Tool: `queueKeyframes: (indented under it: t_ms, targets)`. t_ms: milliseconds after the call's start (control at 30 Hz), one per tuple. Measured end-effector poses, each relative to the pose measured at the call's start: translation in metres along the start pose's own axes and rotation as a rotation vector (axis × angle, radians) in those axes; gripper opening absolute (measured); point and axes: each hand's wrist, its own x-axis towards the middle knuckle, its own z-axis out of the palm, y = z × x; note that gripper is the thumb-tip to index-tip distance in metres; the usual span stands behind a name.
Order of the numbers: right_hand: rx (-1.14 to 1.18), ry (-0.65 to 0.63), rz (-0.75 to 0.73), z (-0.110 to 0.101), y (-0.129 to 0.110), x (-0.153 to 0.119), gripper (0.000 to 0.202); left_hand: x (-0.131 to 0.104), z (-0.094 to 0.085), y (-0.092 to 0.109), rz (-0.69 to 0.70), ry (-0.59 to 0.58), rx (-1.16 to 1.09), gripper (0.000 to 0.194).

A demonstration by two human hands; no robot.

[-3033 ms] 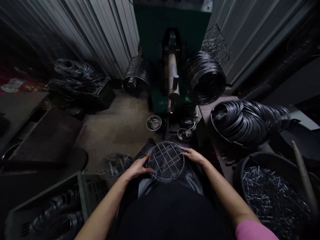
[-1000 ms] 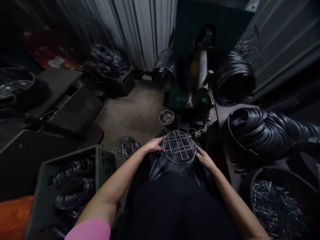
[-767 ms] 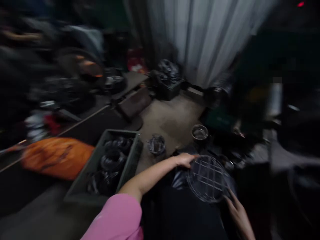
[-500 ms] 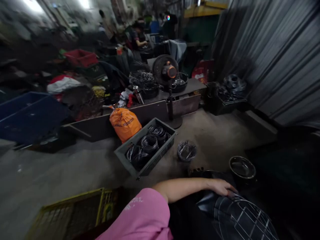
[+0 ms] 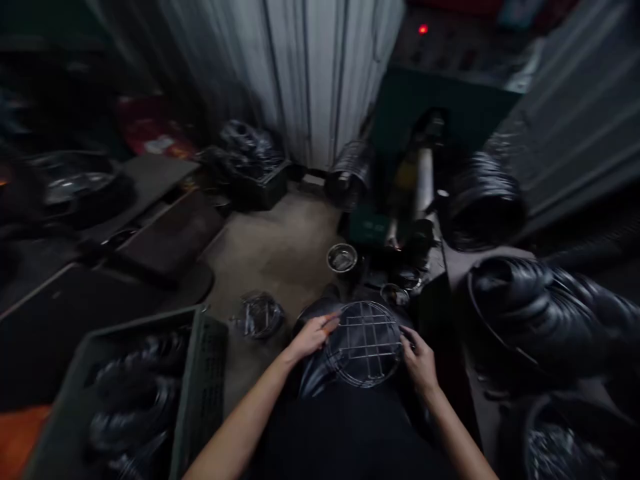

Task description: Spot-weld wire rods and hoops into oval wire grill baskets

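A round wire rack (image 5: 367, 343) with crossing bars lies over dark material on the person's lap. My left hand (image 5: 315, 333) grips its left rim, fingers closed around the edge. On the opposite side, my right hand (image 5: 417, 357) holds the right rim between thumb and fingers. Just beyond the rack are a small round metal bowl (image 5: 342, 258) and another small round container (image 5: 395, 295). A round bundle of wire pieces (image 5: 260, 315) sits on the floor to the left of my left hand.
At the left stands a green crate (image 5: 187, 393) holding dark wire coils. A machine (image 5: 370, 227) with a metal tube is ahead. Large wire-ring stacks (image 5: 483, 203) and a dark coiled bundle (image 5: 540, 307) are at right. A corrugated wall (image 5: 310, 80) rises behind.
The view has swung to the right and down. My right hand has come into view, and both hands now hold the wire rack, which appears more centred.
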Motion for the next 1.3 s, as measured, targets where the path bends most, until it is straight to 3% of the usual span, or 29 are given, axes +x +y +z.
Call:
queueKeyframes:
  t_ms: [167,300,600,967,1067,1200,1300]
  targets:
    - [0.136,-0.02,0.012,-0.001,0.003,0.004,0.036,-0.011,0.005,0.01,0.008,-0.085,-0.079,0.057]
    - [0.208,-0.071,0.048,-0.003,0.008,0.006,0.037,-0.014,0.012,0.017,-0.056,-0.068,-0.08,0.063]
    - [0.139,-0.117,-0.009,0.006,0.024,0.011,0.034,0.002,0.012,0.003,-0.017,0.015,0.207,0.058]
    - [0.097,-0.12,0.004,0.001,0.028,0.001,0.034,-0.005,0.008,-0.005,-0.021,-0.047,0.223,0.073]
    - [0.209,-0.19,0.068,-0.004,0.027,-0.002,0.036,-0.008,0.012,-0.008,-0.02,-0.043,0.207,0.078]
    - [0.381,-0.185,0.276,-0.019,0.026,-0.006,0.047,-0.01,0.003,-0.005,-0.03,0.081,0.137,0.091]
    - [0.514,0.039,0.396,-0.026,0.03,-0.008,0.06,-0.01,-0.02,0.006,-0.005,0.323,0.007,0.075]
